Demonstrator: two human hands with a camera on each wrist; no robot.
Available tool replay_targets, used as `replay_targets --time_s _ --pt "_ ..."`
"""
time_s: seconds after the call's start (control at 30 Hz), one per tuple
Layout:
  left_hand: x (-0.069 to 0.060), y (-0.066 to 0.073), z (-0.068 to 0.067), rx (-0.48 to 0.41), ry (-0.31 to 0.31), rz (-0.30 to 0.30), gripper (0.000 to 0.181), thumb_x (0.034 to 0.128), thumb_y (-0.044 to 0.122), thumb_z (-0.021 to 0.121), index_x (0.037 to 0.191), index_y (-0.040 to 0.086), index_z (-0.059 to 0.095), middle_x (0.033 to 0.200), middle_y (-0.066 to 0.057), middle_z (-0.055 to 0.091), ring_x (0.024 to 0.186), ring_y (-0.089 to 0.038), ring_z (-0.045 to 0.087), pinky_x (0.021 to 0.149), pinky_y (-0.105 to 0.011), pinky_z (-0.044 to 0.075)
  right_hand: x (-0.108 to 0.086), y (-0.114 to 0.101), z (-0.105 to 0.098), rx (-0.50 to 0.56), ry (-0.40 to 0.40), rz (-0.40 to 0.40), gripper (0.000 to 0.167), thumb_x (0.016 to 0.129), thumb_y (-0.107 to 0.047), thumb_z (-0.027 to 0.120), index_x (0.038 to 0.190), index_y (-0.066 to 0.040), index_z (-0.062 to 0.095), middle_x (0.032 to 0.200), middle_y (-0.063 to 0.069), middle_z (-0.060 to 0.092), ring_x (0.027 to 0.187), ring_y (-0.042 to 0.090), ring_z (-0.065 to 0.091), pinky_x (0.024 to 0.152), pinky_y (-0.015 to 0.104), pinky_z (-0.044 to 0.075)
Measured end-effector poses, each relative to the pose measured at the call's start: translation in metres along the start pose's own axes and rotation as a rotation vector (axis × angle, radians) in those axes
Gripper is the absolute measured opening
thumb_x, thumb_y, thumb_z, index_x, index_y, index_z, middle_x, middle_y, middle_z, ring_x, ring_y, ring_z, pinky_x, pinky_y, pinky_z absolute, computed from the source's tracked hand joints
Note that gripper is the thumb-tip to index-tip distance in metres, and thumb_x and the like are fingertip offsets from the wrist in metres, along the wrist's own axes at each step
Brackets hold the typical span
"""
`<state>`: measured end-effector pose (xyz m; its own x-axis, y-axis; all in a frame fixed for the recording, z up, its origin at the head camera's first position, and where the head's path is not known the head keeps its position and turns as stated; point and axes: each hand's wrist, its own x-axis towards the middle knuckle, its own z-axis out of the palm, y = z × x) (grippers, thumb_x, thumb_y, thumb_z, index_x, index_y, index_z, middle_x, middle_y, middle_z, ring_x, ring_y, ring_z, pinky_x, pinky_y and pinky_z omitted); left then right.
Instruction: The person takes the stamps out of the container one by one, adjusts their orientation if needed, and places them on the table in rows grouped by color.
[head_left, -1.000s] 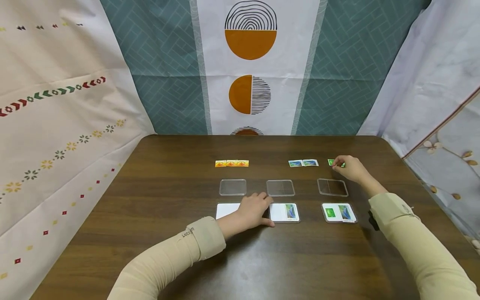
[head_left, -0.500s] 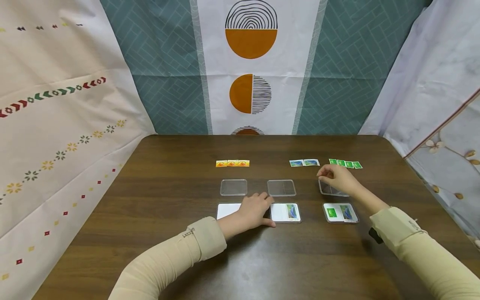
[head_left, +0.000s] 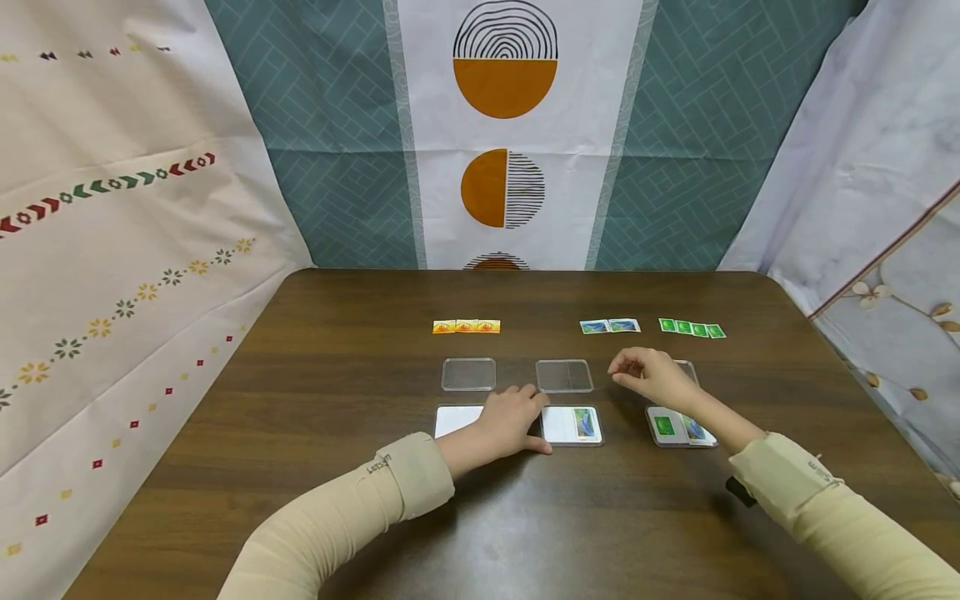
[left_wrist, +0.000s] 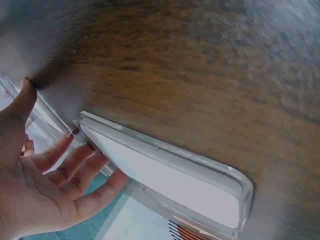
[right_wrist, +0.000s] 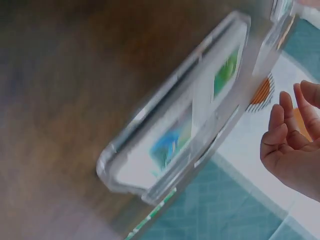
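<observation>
My left hand (head_left: pixel 507 422) rests between two shallow clear cases, each with a white card. Its fingertips touch the rim near the left card (left_wrist: pixel 165 172); the thumb lies by the middle card (head_left: pixel 557 423), which bears a blue-green stamp-like slip (head_left: pixel 584 422). Above the table, my right hand (head_left: pixel 654 377) hovers with fingers loosely bent; I see nothing between them. It covers most of a clear lid (head_left: pixel 687 370). Below it, the right case holds a white card (head_left: pixel 678 435) with a green slip (right_wrist: pixel 226 71) and a blue-green slip (right_wrist: pixel 172 145).
Along the back lie several orange slips (head_left: pixel 467 327), two blue-green slips (head_left: pixel 610 326) and several green slips (head_left: pixel 692 327). Two clear lids, the left lid (head_left: pixel 468 375) and the middle lid (head_left: pixel 564 377), sit in front of them on the brown table (head_left: pixel 360 333).
My right hand has moved left and towards me, away from the row of green slips, which now shows fully. The left hand has stayed in place.
</observation>
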<state>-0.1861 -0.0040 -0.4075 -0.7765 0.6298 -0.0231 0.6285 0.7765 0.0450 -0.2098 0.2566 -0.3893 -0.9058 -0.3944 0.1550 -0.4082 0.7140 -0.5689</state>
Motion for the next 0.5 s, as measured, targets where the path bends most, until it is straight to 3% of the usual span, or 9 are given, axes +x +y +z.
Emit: replay_targets --time_s 0.5 --pt "0.000 0.000 -0.001 -0.009 -0.012 -0.003 0.069 0.0710 0.060 0.070 0.123 0.017 0.057 0.113 -0.001 0.060 0.097 -0.020 0.060 0.070 -0.037 0.051 -0.011 -0.010 0.016 0.018 -0.072 -0.039 0.006 0.084 -0.007 0.068 0.089 -0.005 0.065 0.081 0.000 0.061 0.065 0.003 0.043 0.057 0.021 0.039"
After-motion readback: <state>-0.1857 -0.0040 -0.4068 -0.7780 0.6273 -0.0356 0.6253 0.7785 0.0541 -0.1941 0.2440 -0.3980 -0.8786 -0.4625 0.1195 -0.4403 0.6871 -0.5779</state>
